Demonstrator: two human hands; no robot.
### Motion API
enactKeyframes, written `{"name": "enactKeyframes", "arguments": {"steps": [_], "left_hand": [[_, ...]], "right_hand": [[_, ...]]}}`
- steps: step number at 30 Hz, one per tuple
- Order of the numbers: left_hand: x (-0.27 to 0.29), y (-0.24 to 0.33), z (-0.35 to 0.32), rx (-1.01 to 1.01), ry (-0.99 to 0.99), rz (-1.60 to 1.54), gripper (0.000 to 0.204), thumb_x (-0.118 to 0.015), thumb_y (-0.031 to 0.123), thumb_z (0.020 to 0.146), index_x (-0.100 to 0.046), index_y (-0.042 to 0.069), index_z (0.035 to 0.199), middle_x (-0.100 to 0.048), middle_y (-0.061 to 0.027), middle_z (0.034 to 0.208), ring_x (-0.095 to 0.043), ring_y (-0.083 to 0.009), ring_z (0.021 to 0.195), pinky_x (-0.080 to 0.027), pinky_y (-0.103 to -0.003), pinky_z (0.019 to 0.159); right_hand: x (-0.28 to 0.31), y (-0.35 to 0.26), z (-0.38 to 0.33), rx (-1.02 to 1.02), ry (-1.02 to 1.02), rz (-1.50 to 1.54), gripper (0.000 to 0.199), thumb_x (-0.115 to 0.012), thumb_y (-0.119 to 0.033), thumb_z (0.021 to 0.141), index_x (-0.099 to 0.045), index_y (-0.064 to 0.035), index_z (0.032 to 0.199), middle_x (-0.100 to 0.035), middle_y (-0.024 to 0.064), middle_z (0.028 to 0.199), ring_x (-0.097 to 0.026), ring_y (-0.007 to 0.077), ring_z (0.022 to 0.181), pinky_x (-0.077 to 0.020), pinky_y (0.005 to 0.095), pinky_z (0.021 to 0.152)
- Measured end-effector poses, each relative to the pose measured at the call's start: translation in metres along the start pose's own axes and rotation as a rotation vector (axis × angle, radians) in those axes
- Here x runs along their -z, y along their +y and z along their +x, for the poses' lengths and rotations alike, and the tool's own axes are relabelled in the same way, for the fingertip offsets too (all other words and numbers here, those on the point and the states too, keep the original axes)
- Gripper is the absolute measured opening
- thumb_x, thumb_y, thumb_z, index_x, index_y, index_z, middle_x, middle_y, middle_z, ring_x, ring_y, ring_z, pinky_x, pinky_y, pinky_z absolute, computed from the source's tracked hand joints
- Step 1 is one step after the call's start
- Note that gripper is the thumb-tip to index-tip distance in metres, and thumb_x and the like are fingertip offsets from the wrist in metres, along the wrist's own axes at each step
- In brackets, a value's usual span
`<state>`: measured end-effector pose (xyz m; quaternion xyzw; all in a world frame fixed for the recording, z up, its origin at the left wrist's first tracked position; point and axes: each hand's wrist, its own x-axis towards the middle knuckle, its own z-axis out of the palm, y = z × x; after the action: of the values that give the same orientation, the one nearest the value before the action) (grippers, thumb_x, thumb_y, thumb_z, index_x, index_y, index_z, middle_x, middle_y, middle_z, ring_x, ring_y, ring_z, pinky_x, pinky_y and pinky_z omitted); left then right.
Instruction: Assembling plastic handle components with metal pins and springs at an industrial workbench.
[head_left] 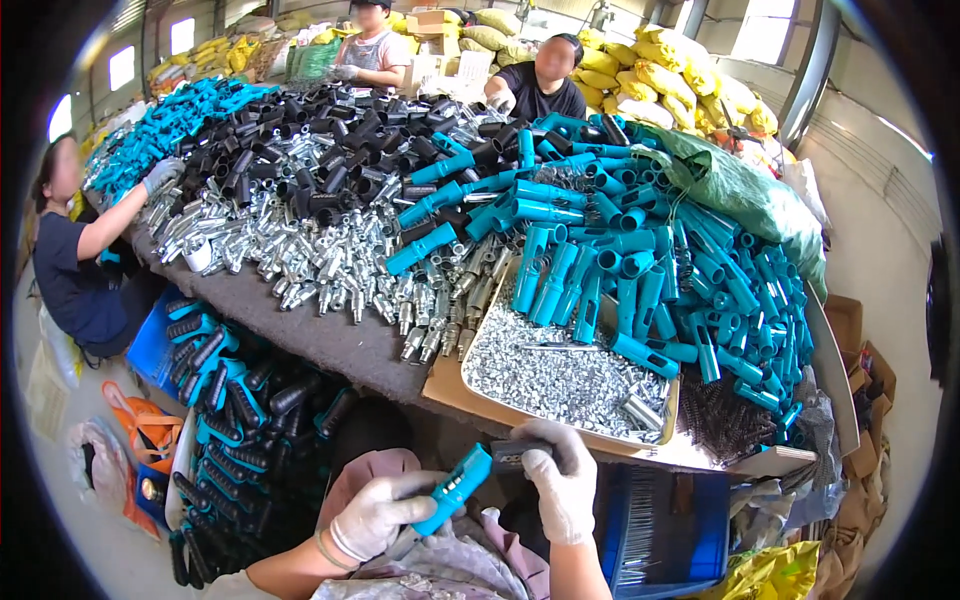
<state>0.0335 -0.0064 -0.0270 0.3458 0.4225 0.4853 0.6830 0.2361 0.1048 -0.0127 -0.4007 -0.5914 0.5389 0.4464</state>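
Over my lap, my left hand (380,515) in a white glove closes on a teal plastic tool handle (452,492). Its side slot shows some shiny metal inside. A grey metal end appears to stick out below my fingers. My right hand (562,482), gloved too, grips a black plastic sleeve (510,457) at the upper end of the teal handle. The sleeve meets or overlaps that end; I cannot tell how far. Just beyond my hands lies a tray (462,372) of small silvery metal parts (540,375), with a longer metal pin across them.
Teal handles (650,250), black sleeves (320,150) and metal fittings (320,250) heap the table. Black springs (725,410) lie right of the tray. Finished-looking black-and-teal pieces (230,400) fill the lower left. A blue crate (695,530) of thin rods stands right. Several people work around the table.
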Motion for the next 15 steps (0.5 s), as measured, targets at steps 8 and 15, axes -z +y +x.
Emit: {"name": "enactKeyframes", "arguments": {"steps": [8, 15], "left_hand": [[-0.014, -0.024, 0.015, 0.267, 0.012, -0.349, 0.045, -0.059, 0.024, 0.097, -0.056, -0.007, 0.130, -0.069, -0.0135, 0.107, -0.066, -0.0135, 0.085, -0.055, -0.025, 0.070], [-0.025, -0.012, 0.028, 0.061, -0.115, 0.060, 0.063, -0.062, 0.046, 0.095, -0.055, -0.005, 0.132, -0.066, -0.0075, 0.097, -0.063, -0.0151, 0.080, -0.051, -0.026, 0.070]], "right_hand": [[0.014, 0.021, 0.001, 0.198, -0.294, -0.022, 0.043, -0.067, -0.026, 0.091, -0.065, 0.0061, 0.119, -0.066, 0.0176, 0.125, -0.061, 0.0278, 0.119, -0.0437, 0.0370, 0.105], [0.014, 0.030, -0.027, 0.530, -0.218, -0.234, 0.039, -0.059, -0.021, 0.096, -0.051, 0.0010, 0.128, -0.057, 0.0237, 0.128, -0.060, 0.0388, 0.113, -0.0481, 0.0439, 0.098]]}}
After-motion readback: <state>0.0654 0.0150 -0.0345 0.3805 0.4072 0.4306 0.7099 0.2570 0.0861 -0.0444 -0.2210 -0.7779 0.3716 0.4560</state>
